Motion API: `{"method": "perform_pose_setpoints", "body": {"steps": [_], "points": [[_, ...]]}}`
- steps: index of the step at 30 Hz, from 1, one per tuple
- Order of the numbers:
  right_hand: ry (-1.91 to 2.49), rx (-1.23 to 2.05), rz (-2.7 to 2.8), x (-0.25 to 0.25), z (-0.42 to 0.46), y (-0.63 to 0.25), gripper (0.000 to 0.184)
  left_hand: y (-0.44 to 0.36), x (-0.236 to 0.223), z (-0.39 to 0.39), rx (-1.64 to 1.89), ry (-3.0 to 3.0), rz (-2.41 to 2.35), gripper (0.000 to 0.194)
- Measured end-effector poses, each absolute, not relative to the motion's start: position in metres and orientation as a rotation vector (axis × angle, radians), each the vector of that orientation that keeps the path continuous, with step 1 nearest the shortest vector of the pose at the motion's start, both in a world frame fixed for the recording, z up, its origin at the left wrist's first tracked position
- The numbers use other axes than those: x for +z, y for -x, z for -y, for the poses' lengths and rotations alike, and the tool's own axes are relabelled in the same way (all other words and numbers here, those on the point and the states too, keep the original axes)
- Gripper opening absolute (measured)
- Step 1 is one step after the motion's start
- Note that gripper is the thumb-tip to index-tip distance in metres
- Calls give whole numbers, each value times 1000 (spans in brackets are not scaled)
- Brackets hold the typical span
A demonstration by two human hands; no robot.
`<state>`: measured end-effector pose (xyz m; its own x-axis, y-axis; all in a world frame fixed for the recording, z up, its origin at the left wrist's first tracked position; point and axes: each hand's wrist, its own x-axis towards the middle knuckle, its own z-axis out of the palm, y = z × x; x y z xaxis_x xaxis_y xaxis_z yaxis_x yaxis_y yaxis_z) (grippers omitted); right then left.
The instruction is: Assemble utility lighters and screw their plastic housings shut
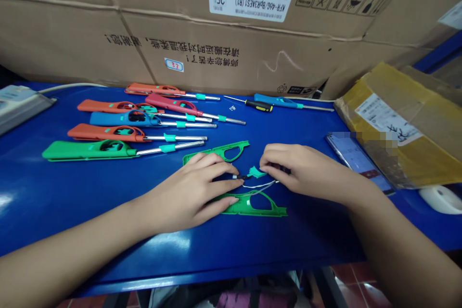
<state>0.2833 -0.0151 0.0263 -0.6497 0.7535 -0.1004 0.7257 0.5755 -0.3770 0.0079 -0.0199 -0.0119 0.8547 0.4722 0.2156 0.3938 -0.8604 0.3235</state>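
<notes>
My left hand (195,192) lies palm down with its fingers apart over two green lighter shell halves. The upper shell half (236,151) lies partly under its knuckles. My thumb rests on the lower shell half (258,204). Between the halves, by my left fingertips, is a small black-and-white part (240,177) with thin white wires (260,186). My right hand (288,166) pinches a small teal plastic trigger (256,172) beside that part. Its curled fingers hide some of the piece, and the wires run toward them.
Several assembled long lighters, among them a green one (88,150), lie at the left. A screwdriver (259,105) and a blue lighter (277,101) lie at the back. To the right are a phone (355,159), a taped box (426,139) and a white mouse (440,199). Large cardboard (202,33) stands behind.
</notes>
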Motion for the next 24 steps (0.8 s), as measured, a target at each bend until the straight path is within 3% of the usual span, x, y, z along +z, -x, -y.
{"method": "perform_pose_setpoints", "body": {"steps": [9, 14, 19, 24], "points": [[1349, 366, 2675, 32, 14, -287, 15, -7, -12, 19, 483, -2807, -755, 33], [1392, 134, 2610, 43, 26, -296, 39, 1, 2, 19, 480, -2903, -697, 30], [1296, 469, 2695, 40, 31, -296, 6, 5, 11, 22, 338, -3007, -591, 30], [1270, 709, 2689, 26, 18, -300, 4, 4, 8, 23, 334, -2980, -551, 31]]}}
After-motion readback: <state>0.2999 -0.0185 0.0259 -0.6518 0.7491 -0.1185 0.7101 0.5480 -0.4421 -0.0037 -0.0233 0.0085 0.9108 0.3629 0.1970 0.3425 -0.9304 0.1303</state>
